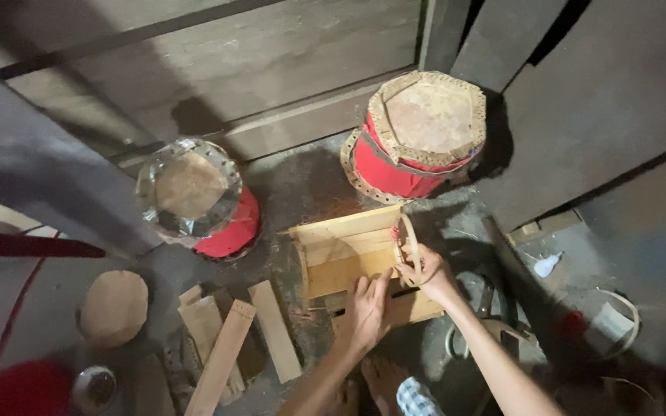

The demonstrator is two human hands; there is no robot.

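I see my left hand (367,308) pressed flat, fingers spread, on the wooden frame (348,258) at centre on the floor. My right hand (425,271) pinches a thin curved strip (411,235) at the frame's three o'clock edge. A red drum (418,135) stands at one o'clock.

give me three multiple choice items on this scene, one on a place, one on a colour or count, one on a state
1. Where do both hands rest?
A. on the wooden frame
B. on a drum
C. on the round disc

2. What colour are the two drum bodies?
A. blue
B. red
C. green

3. How does the drum at top right stand?
A. upside down
B. flat on its side
C. upright, skin up

Answers:
1 A, the left hand and right hand press on the wooden frame.
2 B, both drums show red sides.
3 C, the top right drum shows its skin upward.
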